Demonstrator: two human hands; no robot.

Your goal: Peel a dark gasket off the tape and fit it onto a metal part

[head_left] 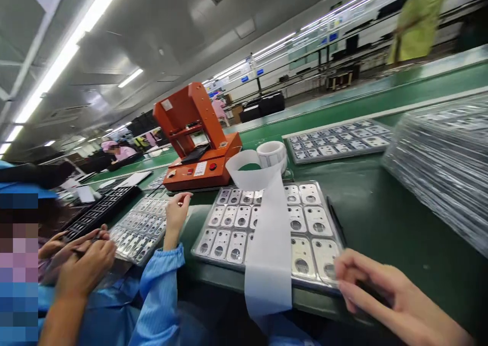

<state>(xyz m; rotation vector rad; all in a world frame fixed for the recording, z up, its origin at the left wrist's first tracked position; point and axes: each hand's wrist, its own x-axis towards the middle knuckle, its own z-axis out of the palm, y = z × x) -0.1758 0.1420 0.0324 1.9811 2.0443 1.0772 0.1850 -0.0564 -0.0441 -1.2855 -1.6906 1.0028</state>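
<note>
My left hand (177, 218), in a blue sleeve, is raised between two trays of silver plates, its fingertips pinched together. Whatever they hold is too small to make out. Near the front right corner of the closer tray (236, 220), my right hand (392, 292) has its fingers curled and its thumb brought close to them; anything between the tips is unclear. A wide translucent strip (269, 244) lies across this tray and hangs over the table's front edge. It loops back to a white roll (271, 153) behind the tray.
An orange press (198, 170) stands behind the trays. To its right lies another plate tray (337, 141), then a tall stack of wrapped trays (442, 157). A black pen-like rod (335, 221) lies beside the closer tray. On the left, a co-worker's hands (86, 264) are near another plate tray (141, 229).
</note>
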